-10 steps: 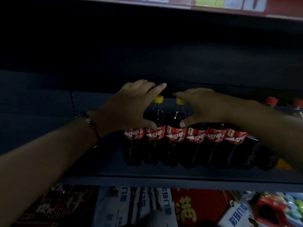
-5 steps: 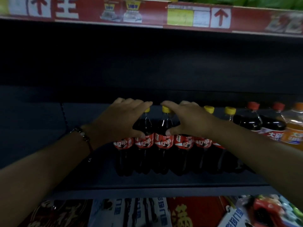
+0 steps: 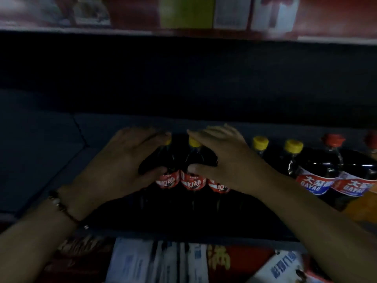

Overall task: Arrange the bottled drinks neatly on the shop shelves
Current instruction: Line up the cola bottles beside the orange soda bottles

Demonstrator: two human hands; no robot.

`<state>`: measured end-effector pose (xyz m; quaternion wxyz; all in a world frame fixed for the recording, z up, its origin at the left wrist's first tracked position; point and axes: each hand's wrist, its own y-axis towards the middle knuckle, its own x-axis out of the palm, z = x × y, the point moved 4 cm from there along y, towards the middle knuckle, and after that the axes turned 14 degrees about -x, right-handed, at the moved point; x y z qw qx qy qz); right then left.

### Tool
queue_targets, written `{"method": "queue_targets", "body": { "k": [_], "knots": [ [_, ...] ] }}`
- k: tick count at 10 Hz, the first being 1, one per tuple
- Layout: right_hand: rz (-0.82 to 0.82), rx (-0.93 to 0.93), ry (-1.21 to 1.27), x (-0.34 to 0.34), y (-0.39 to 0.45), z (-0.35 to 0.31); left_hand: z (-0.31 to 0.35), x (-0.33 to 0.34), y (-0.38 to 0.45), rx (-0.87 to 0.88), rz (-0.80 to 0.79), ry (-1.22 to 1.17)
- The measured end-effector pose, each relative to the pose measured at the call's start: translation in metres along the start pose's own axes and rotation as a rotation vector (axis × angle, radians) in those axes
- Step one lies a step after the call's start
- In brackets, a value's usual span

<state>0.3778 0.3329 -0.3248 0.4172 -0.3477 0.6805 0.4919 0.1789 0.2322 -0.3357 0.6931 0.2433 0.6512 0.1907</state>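
Note:
A row of dark cola bottles [image 3: 190, 181] with yellow caps and red labels stands on the dark shelf [image 3: 47, 160]. My left hand [image 3: 122, 166] grips the leftmost bottles, fingers over their tops and thumb on the front. My right hand [image 3: 222, 160] grips the bottles beside them the same way, thumb at the shoulder of one. The two hands nearly meet at the fingertips. Two more yellow-capped bottles [image 3: 260, 142] stand free to the right of my right hand.
Larger dark bottles [image 3: 315, 182] with red caps and blue-and-red labels stand further right, with an orange drink [image 3: 365, 207] at the frame's edge. A red price strip [image 3: 183, 15] fronts the shelf above. Printed packs [image 3: 155, 262] lie on the level below.
Both hands stay on the cola bottles and have drawn closer together. My right arm now covers fewer bottles, and the view has shifted so the red-capped bottles show fully.

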Motion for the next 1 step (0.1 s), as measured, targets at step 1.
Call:
{"method": "queue_targets", "body": {
  "k": [1],
  "knots": [
    [-0.058,0.024,0.11,-0.0224,-0.0105,-0.0087,0.013,-0.0327,-0.0066,-0.108,-0.015,-0.081]
  ]
}}
